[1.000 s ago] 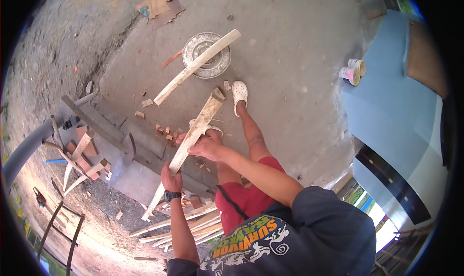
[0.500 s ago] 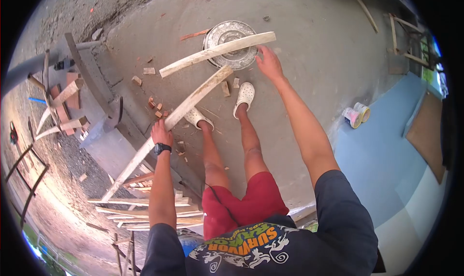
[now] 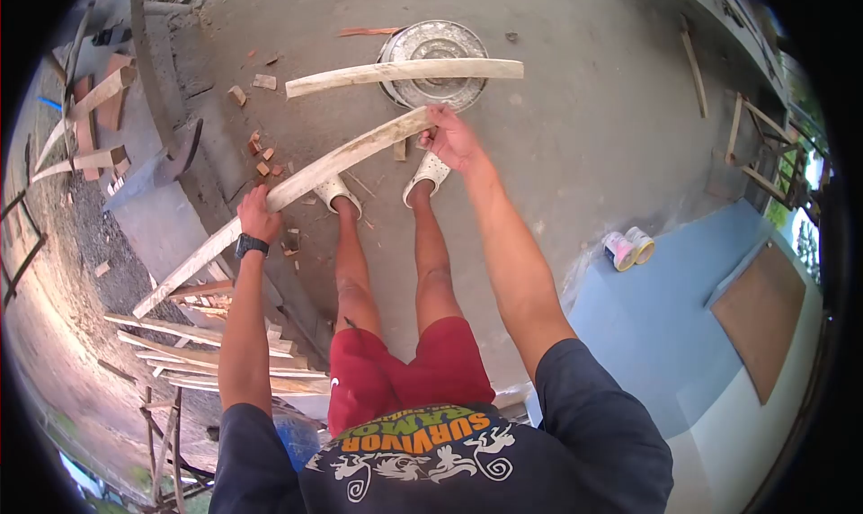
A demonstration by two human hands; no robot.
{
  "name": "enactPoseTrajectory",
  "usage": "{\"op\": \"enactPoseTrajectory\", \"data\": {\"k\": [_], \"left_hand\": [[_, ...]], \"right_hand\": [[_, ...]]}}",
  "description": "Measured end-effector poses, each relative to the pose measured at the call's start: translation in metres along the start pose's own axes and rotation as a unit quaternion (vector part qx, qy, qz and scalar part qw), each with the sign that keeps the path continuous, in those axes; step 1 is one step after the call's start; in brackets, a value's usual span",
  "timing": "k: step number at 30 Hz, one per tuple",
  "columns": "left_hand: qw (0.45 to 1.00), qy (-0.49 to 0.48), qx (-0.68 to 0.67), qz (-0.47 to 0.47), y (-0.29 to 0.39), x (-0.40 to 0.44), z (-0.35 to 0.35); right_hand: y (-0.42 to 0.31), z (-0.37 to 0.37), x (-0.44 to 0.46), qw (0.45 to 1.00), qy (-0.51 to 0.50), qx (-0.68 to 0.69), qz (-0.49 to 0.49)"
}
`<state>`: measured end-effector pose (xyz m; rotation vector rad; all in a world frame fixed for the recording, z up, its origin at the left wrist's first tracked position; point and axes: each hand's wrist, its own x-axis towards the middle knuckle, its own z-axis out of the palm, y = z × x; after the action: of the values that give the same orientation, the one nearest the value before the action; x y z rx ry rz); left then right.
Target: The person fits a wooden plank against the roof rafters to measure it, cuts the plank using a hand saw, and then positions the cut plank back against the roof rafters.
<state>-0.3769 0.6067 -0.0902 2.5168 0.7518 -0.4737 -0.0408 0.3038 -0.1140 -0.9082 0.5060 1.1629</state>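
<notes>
A long, slightly curved wooden plank (image 3: 346, 159) slants across in front of my legs. Its middle is in the grip of my left hand (image 3: 257, 215), which wears a black watch. At the plank's upper right end my right hand (image 3: 449, 138) pinches the tip, fingers closed round it. Beyond it, a second curved wooden plank (image 3: 404, 73) lies across a round, mortar-stained metal disc (image 3: 440, 39) on the concrete floor. The lower left end of the held plank reaches over towards a stack of planks (image 3: 216, 357).
Wood offcuts (image 3: 263, 81) and reddish chips (image 3: 254, 143) litter the floor near my clogs (image 3: 427, 174). Two small tubs (image 3: 620, 250) stand at the right by a blue surface (image 3: 647, 307). Curved wooden pieces (image 3: 99, 91) lean at the left. A wooden frame (image 3: 760, 145) stands far right.
My right hand has come down and left from beside the far plank and closed on the end of the held plank. My left hand still grips that plank. The view has shifted.
</notes>
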Motion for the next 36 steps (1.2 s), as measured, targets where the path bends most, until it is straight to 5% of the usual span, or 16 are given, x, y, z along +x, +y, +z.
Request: {"op": "enactPoseTrajectory", "data": {"k": [6, 17, 22, 27, 36], "left_hand": [[1.0, 0.002, -0.012, -0.005, 0.011, -0.027, -0.013], [0.998, -0.017, -0.034, -0.052, 0.041, -0.056, -0.078], [0.999, -0.02, -0.025, -0.045, 0.037, -0.058, -0.069], [0.997, -0.05, 0.015, -0.059, 0.036, -0.052, -0.068], [0.902, -0.423, -0.053, -0.069, 0.002, 0.027, -0.056]], "right_hand": [[0.013, -0.023, -0.028, 0.987, -0.081, 0.138, 0.032], [-0.011, 0.03, -0.107, 0.98, -0.142, 0.139, 0.008], [-0.016, 0.041, -0.116, 0.994, -0.099, -0.036, -0.03], [-0.006, 0.019, -0.101, 0.995, -0.092, 0.024, 0.017], [0.017, -0.017, -0.09, 0.999, 0.011, 0.0, 0.051]]}}
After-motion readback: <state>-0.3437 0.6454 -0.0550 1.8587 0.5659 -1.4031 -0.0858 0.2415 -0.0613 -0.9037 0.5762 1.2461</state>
